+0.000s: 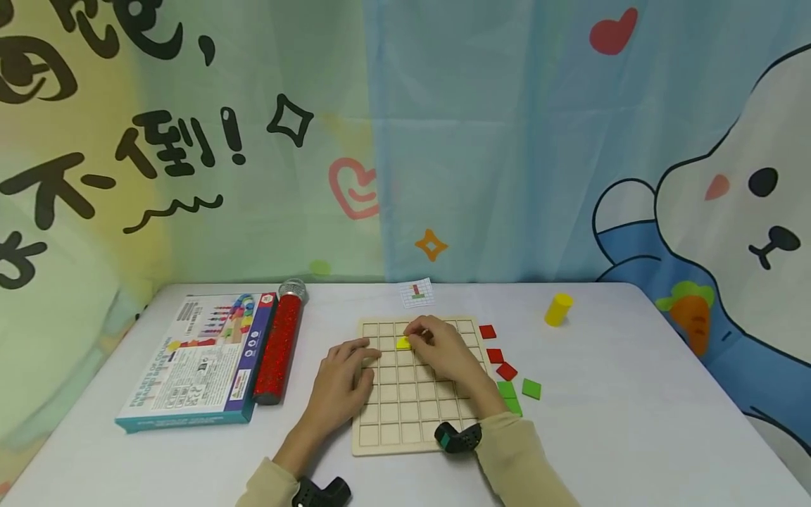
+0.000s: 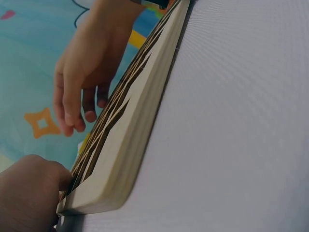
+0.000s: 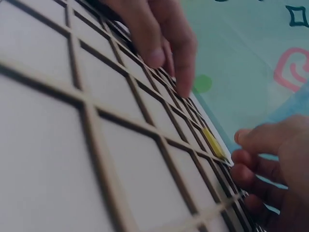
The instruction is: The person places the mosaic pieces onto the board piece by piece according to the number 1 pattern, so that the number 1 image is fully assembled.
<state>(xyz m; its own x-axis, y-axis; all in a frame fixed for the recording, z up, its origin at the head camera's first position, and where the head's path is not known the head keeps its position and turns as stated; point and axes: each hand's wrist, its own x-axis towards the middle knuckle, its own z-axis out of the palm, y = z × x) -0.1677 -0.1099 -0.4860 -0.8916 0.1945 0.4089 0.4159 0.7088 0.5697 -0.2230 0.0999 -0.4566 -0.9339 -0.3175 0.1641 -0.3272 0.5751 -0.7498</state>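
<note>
The yellow tile (image 1: 403, 343) lay on the gridded wooden board (image 1: 399, 414), toward its far edge and left of the middle. The right hand (image 1: 441, 348) was just to the tile's right, its thumb and fingers loosely bent; in the right wrist view the fingertips (image 3: 243, 173) stood just beside the tile, with nothing gripped between them. Whether any fingertip brushed the tile could not be told, nor whether the tile sat fully flat in its cell. The left hand (image 1: 342, 380) was at the board's left edge, nearer the person than the tile, its thumb and forefinger spread apart, holding nothing. Red squares (image 1: 495, 356) and green squares (image 1: 531, 389) lay along the board's right side, some just beside it, and a small printed card (image 1: 417, 293) lay beyond its far edge.
</note>
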